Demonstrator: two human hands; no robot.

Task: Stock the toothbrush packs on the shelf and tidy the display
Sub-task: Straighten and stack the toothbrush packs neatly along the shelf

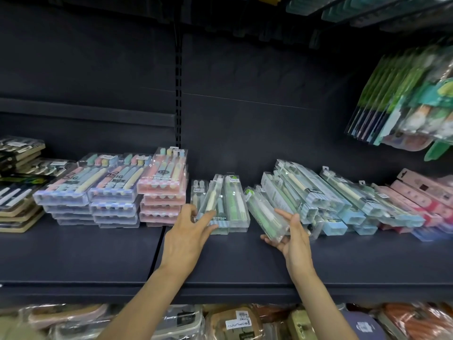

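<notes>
On the dark shelf (pixel 220 261) lies a small pile of clear toothbrush packs (pixel 235 204), green and pale blue inside. My left hand (pixel 188 231) reaches to this pile, its fingers spread and touching the near end of a tilted pack (pixel 210 200). My right hand (pixel 291 239) grips the near end of a green toothbrush pack (pixel 264 212), held tilted just above the shelf. To the right, a loose heap of blue-ended packs (pixel 331 197) leans at a slant.
Neat stacks of wide multi-brush packs (pixel 115 187) stand to the left, with dark boxed packs (pixel 17 180) at the far left. Pink packs (pixel 421 195) lie far right. Hanging green packs (pixel 411 99) jut out upper right. Bagged goods fill the shelf below (pixel 232 320).
</notes>
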